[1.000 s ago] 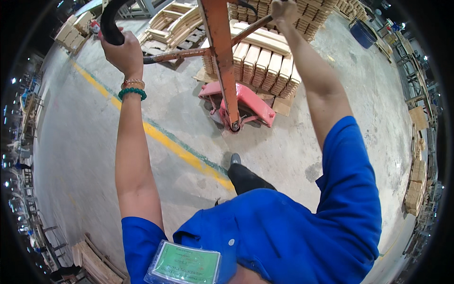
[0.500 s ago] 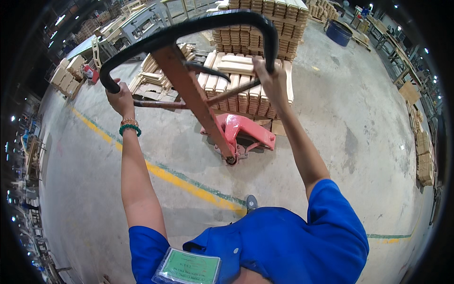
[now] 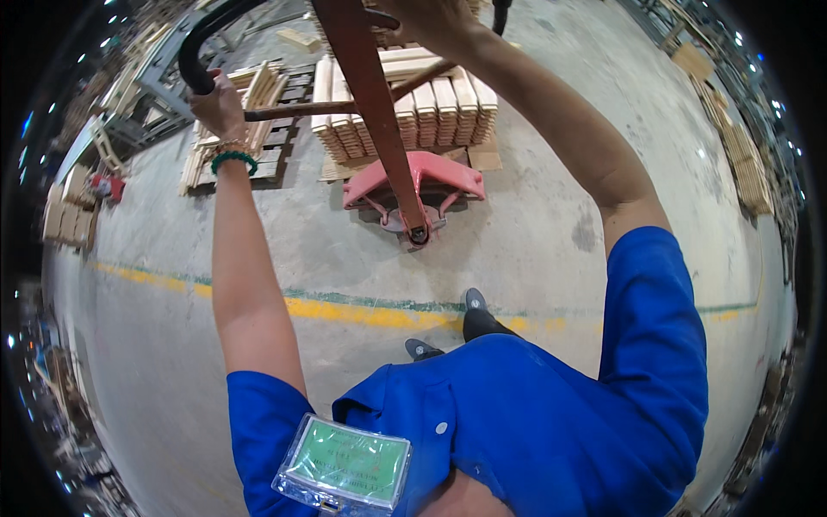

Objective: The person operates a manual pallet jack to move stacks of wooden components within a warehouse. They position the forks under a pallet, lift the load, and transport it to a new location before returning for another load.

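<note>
My left hand [image 3: 217,108] is closed round the lower left end of the black looped handle [image 3: 196,65] of a pallet jack. At the top edge, my right hand [image 3: 435,21] has come off the loop's right side. It is beside the tip of the dark release lever [image 3: 381,18]; its fingers are partly cut off, so its grip is unclear. A worn orange-brown shaft [image 3: 377,112] slopes down to the jack's red base [image 3: 418,177]. The base stands against a pallet load of stacked pale wooden pieces [image 3: 431,103].
Left of the load, loose wooden slats [image 3: 250,108] lie on a pallet. Brown stacked blocks [image 3: 69,211] and a grey metal bench [image 3: 185,52] stand farther left. Wood piles [image 3: 741,168] line the right side. A yellow and green floor line [image 3: 370,312] crosses before my shoes [image 3: 474,300].
My right hand has moved from the loop's right grip inward to the lever. The handle now sits higher in view, the jack's base has turned squarer to me, and both shoes show.
</note>
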Motion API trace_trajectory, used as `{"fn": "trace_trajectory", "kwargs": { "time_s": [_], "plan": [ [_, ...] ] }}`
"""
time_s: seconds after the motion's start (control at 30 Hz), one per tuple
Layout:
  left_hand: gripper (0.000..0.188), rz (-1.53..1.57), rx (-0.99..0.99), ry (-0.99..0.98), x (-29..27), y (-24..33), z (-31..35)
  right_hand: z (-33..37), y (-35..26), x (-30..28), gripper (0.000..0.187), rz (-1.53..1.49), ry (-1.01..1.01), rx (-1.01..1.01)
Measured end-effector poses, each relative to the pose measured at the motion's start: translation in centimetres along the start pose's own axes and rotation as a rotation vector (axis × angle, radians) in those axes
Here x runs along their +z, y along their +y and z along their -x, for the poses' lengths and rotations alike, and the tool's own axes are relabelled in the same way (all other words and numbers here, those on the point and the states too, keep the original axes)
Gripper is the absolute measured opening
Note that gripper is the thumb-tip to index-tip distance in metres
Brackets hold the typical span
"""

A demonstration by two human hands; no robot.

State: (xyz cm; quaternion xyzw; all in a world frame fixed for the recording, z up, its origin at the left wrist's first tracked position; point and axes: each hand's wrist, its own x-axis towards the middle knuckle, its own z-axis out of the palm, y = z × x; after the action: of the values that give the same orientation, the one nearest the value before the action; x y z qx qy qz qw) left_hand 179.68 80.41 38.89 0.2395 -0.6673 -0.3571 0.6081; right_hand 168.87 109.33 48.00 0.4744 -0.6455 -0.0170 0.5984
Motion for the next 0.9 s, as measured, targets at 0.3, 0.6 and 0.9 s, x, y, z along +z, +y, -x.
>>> {"fn": "trace_trajectory", "kwargs": {
  "time_s": [0.3,0.6,0.9],
  "plan": [
    [0.013,0.06,-0.005,-0.178,2.7,0.6,0.7,-1.9,3.5,3.2,0.059,-0.076,-0.1,0.238],
    [0.015,0.028,0.072,-0.101,2.6,0.1,1.2,-1.9,3.2,4.0,0.038,-0.022,-0.004,0.149],
    [0.013,0.051,0.021,-0.074,1.8,1.5,1.3,-1.3,3.7,4.1,0.054,0.001,0.218,0.077]
  ]
}}
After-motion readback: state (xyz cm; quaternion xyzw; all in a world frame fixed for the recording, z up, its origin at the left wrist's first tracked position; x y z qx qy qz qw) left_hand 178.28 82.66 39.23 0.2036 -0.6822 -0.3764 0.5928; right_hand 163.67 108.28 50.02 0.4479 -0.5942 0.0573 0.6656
